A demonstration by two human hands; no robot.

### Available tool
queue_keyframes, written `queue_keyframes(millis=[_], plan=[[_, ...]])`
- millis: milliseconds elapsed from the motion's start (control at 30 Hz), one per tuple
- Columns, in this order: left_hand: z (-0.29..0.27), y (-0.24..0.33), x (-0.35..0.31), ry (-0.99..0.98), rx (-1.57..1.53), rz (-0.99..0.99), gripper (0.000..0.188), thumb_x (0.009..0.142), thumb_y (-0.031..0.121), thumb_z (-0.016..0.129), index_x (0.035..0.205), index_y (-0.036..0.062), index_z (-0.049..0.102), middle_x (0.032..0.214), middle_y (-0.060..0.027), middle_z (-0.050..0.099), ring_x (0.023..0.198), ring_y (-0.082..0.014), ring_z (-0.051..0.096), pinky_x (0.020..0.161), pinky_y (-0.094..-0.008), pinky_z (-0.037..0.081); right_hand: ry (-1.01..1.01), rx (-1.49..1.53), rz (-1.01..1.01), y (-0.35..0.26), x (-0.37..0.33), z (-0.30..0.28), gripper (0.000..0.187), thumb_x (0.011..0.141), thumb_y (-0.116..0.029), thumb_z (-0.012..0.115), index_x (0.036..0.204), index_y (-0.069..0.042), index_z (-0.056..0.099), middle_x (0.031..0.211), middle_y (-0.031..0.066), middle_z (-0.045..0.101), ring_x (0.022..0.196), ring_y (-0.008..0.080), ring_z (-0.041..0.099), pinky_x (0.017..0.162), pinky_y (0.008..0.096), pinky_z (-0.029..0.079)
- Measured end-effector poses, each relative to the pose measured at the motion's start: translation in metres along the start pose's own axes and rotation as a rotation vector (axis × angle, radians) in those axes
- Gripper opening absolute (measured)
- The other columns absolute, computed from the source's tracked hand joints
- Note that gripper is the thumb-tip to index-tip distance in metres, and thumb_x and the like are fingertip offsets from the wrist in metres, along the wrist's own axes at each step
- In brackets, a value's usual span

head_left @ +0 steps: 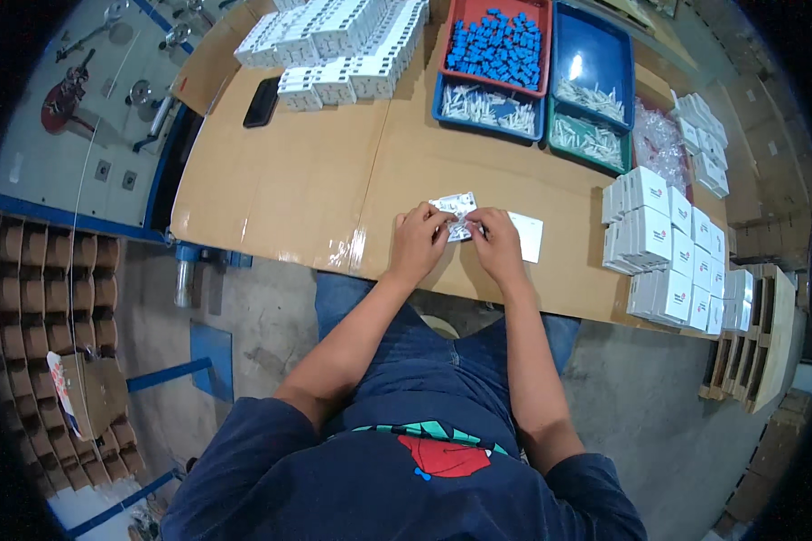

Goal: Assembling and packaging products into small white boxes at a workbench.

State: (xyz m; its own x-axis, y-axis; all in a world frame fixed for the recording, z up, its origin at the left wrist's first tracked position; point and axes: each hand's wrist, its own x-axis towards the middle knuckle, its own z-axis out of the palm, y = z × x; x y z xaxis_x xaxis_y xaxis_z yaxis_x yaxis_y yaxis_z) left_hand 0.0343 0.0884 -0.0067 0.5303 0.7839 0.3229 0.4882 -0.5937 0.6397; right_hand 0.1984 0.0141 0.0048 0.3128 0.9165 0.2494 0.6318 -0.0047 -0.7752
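A white plastic housing with small dark details lies on the cardboard-covered table near its front edge. My left hand is closed at its left side, fingertips pressed on it. My right hand pinches at the right side of the same housing, close to my left fingertips. Something small and pale seems to sit between the fingertips, but its kind cannot be made out. Beside my right hand lies a flat white rectangular panel, partly under the hand.
Stacked white housings and a black phone are at the back left. Trays hold blue parts and white slender pieces. Clear plastic bags and stacked white boxes stand right, beside a wooden pallet.
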Motion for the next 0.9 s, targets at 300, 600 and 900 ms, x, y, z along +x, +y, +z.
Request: queue_keyframes(millis=[300,600,900], plan=[[0.001,-0.001,0.0,0.021,-0.026,0.022,0.016,0.084,0.009,0.068,0.096,0.0177,0.074,0.095,-0.0014,0.061,0.092,-0.0214,0.062,0.085,-0.0385,0.039,0.005,-0.019,-0.074,0.007,-0.005,-0.001,0.013,0.084,-0.002,0.069,0.096,0.0,0.074,0.128,0.0108,0.064,0.113,0.0296,0.061,0.093,0.0384,0.052],[0.001,0.0,-0.003,0.042,-0.027,0.018,0.014,0.085,0.008,0.069,0.096,0.0156,0.073,0.095,-0.0014,0.063,0.092,-0.0217,0.062,0.083,-0.038,0.04,-0.153,-0.227,0.088,-0.01,-0.006,-0.012,0.017,0.085,-0.011,0.069,0.099,-0.005,0.078,0.136,0.0061,0.061,0.114,0.0257,0.061,0.093,0.0383,0.053],[-0.003,-0.001,0.001,0.034,-0.042,0.069,0.012,0.086,0.008,0.067,0.095,0.0141,0.073,0.095,-0.0019,0.064,0.091,-0.0223,0.063,0.081,-0.0379,0.041,-0.126,-0.214,0.143,-0.013,-0.006,-0.011,0.018,0.086,-0.014,0.068,0.098,-0.006,0.078,0.136,0.0045,0.061,0.11,0.0234,0.064,0.092,0.0382,0.054]])
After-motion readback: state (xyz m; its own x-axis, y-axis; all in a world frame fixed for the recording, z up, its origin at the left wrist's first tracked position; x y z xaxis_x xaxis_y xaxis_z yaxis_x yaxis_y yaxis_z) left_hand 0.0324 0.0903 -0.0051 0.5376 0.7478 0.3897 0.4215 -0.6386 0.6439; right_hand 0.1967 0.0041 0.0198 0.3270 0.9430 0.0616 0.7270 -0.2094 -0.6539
